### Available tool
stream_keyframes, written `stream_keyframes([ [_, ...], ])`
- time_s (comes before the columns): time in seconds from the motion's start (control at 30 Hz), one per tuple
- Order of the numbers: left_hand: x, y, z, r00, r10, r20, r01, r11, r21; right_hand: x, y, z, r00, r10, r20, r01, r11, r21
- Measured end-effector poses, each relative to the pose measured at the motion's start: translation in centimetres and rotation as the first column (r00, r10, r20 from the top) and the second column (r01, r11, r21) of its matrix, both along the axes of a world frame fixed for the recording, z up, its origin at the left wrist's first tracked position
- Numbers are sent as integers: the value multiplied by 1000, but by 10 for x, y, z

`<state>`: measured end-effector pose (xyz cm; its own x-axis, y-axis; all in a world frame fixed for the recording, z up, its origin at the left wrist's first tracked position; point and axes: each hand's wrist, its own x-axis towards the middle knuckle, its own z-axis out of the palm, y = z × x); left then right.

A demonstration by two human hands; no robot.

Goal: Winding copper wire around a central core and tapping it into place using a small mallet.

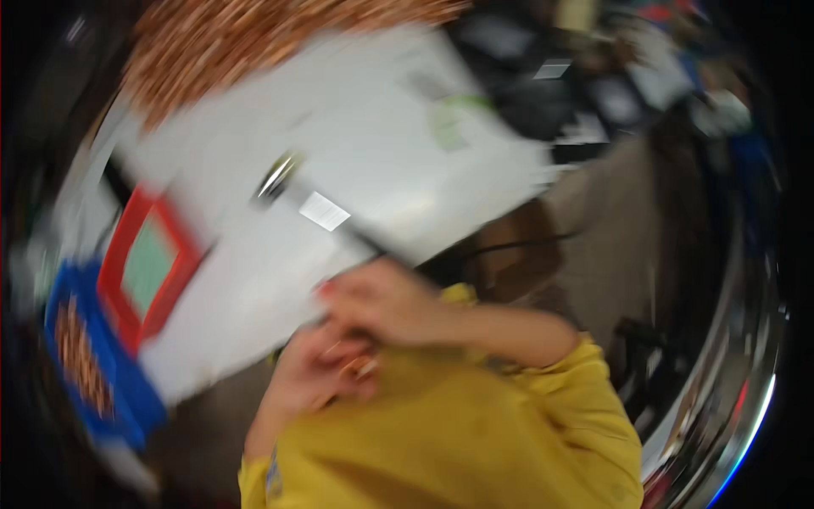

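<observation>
Close together in front of my yellow top, my left hand (320,365) and my right hand (386,301) meet at the near edge of the white table (254,280). Both are smeared by motion, with the fingers curled in. A small orange-gold gleam shows at my left fingers; whether it is a ring or a held piece I cannot make out. My right hand lies over part of the left, hiding what is between them. Beyond them on the table lies a blurred tool with a shiny round metal end (277,178) and a dark shaft pointing toward my right hand.
A large heap of copper-coloured pieces (254,51) covers the far left of the table. To the left stand a red frame with a pale green middle (165,288) and a blue bin (136,386) of copper-coloured pieces. Black items (517,93) crowd the far right corner.
</observation>
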<state>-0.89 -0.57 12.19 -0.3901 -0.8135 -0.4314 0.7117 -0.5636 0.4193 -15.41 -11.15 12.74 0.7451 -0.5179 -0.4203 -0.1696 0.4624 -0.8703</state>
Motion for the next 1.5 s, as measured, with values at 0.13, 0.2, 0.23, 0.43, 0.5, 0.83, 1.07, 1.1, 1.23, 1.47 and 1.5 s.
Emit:
stream_keyframes([
  [0.13,13,10,-16,910,102,403,-27,982,-189,-21,6,-3,946,-236,224,310,862,-401],
  [0.2,-5,5,9,748,159,644,158,900,-406,-45,13,4,881,-159,445,442,611,-657],
  [0.23,-14,-20,-5,776,99,623,239,868,-435,-54,14,3,892,-100,440,416,561,-716],
  [0.43,-46,-67,-27,859,-157,487,435,727,-531,-92,32,-16,948,-249,199,231,106,-967],
  [0.5,-54,-76,-29,861,-221,458,467,701,-540,-110,31,-18,932,-328,153,153,-27,-988],
  [0.83,-28,-64,-11,905,-271,329,400,806,-437,-123,22,-33,947,-107,302,318,198,-927],
  [1.07,-73,-31,7,850,141,507,31,948,-316,-144,42,24,816,-54,575,561,315,-766],
  [1.1,-73,-25,8,856,162,490,-27,962,-271,-138,44,25,843,-31,538,536,145,-832],
  [1.23,-75,-33,6,999,50,-19,-53,954,-295,-139,47,41,960,17,281,281,-35,-959],
  [1.47,-66,-21,10,989,129,-68,-143,947,-287,-126,39,32,978,78,194,205,-164,-965],
  [1.5,-62,-21,9,989,128,-67,-142,950,-279,-122,38,26,978,76,195,205,-157,-966],
])
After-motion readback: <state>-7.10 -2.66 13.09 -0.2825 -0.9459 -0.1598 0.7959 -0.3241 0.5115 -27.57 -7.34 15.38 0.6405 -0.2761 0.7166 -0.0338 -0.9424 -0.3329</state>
